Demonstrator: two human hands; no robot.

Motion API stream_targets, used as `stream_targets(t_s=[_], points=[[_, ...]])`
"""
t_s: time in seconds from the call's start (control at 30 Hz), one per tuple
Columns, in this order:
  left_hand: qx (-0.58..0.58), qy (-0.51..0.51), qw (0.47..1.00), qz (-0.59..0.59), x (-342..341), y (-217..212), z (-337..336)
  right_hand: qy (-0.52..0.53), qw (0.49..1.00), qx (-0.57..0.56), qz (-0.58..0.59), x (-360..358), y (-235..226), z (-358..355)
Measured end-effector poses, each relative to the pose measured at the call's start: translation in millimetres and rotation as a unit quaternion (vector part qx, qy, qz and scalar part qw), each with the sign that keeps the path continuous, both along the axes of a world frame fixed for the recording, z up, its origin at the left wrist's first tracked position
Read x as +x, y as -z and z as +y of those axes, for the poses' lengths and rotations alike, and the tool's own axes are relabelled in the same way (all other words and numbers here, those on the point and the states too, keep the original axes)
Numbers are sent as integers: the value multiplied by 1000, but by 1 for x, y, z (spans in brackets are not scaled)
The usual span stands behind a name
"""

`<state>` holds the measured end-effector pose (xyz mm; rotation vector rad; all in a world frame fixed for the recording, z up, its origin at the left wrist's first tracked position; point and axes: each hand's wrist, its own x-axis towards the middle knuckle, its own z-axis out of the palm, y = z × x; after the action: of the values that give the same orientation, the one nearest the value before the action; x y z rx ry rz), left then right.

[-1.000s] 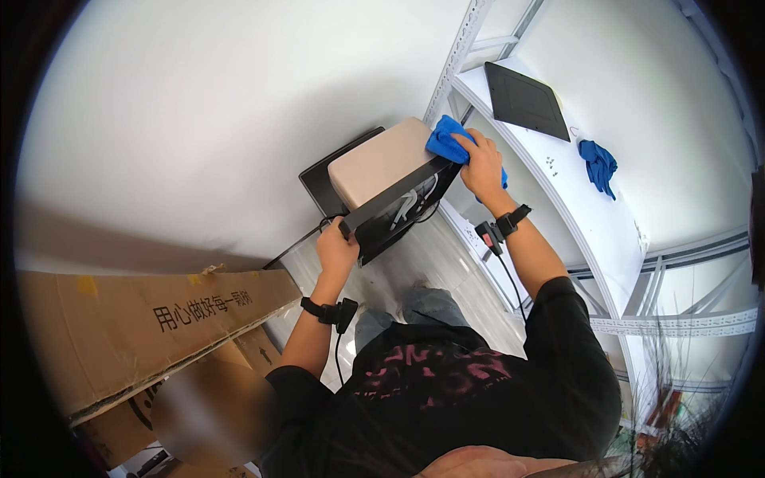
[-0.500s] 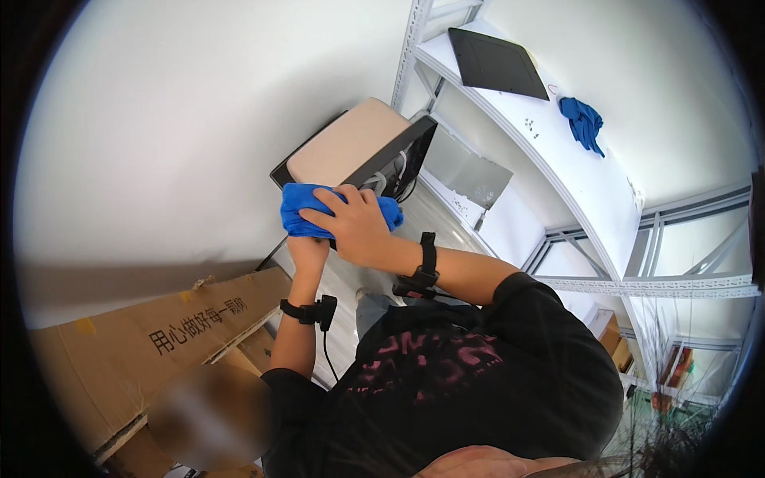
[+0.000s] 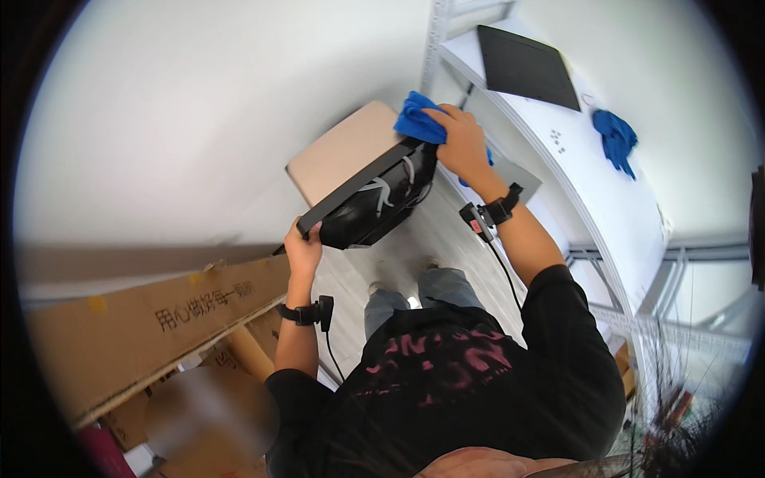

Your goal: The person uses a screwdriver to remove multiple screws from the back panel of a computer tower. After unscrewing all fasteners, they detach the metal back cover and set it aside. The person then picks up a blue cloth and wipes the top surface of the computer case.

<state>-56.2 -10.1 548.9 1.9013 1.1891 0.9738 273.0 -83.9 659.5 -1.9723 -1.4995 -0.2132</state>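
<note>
A bulky black-edged case (image 3: 358, 183) with a flat beige face (image 3: 343, 151) stands against the wall in front of me. Pale cables (image 3: 382, 193) show on its dark near side. My left hand (image 3: 303, 253) is closed around the case's lower left corner, its thumb on the dark side. At the opposite corner, my right hand (image 3: 464, 147) grips a bunched blue cloth (image 3: 418, 119) and presses it onto the edge. Part of the cloth is hidden beneath the fingers. Each wrist wears a black strap with a small device and cable.
A white shelf (image 3: 590, 191) on the right carries a black flat panel (image 3: 527, 68), a second blue cloth (image 3: 615, 142) and several small bits. Below it lies a grey sheet (image 3: 522, 187). Cardboard boxes (image 3: 119, 334) line the left; my feet are on the pale floor (image 3: 402, 255).
Both hands were together on the cloth over the case's near edge. My right hand has carried the cloth to the far right corner; my left has let go of it and grasps the lower left corner.
</note>
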Motion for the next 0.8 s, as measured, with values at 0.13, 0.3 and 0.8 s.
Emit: stream_targets(t_s=[0.13, 0.3, 0.8], points=[[-87, 1, 994, -59, 1, -26, -4, 7, 1000, -17, -24, -4, -2, 0], [-168, 91, 979, -71, -3, -62, 3, 2, 999, -1, -54, -8, 4, -3], [-416, 153, 866, -232, 7, -55, 35, 18, 982, -49, -184, -129, -4, 19]])
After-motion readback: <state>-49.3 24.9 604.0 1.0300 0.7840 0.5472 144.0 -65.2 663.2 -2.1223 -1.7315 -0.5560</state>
